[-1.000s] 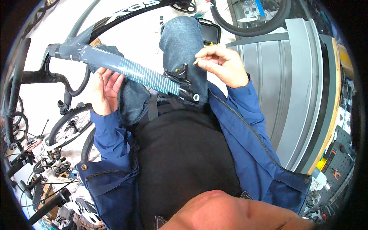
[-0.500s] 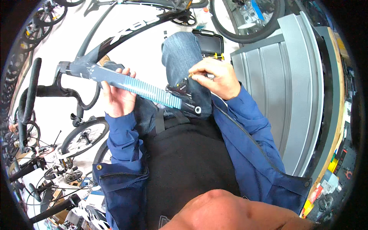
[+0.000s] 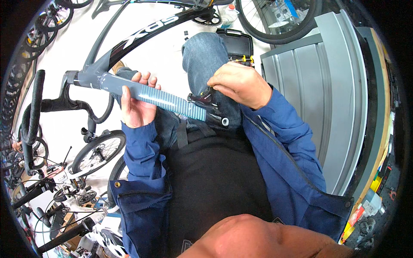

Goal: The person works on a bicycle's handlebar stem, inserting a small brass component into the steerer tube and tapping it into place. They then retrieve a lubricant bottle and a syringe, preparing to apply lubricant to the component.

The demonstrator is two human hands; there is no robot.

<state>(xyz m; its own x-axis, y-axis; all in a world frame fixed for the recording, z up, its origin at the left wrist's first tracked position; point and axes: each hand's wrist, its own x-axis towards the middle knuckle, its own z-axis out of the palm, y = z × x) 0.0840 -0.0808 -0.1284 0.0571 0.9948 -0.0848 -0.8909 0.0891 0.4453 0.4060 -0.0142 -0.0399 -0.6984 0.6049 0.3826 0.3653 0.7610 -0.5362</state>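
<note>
Fork (image 3: 172, 102): clasped in left hand (image 3: 140, 108).
Right hand (image 3: 243, 86): fingertips pinched, contents hidden, at two o'clock from caliper (image 3: 203, 100).

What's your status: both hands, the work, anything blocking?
Left hand holding long grey, light-blue-striped bicycle fork blade. Right hand pinched at compact black brake caliper, contact unclear. Its grip hides anything held.

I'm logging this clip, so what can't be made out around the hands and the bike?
All in the head view:
Right hand: its fingers hide whatever is at their tips.
Left hand: partly hidden behind the fork.
Bike frame: cut off by the top edge.
Yellow pieces by the black case: too small to identify.
</note>
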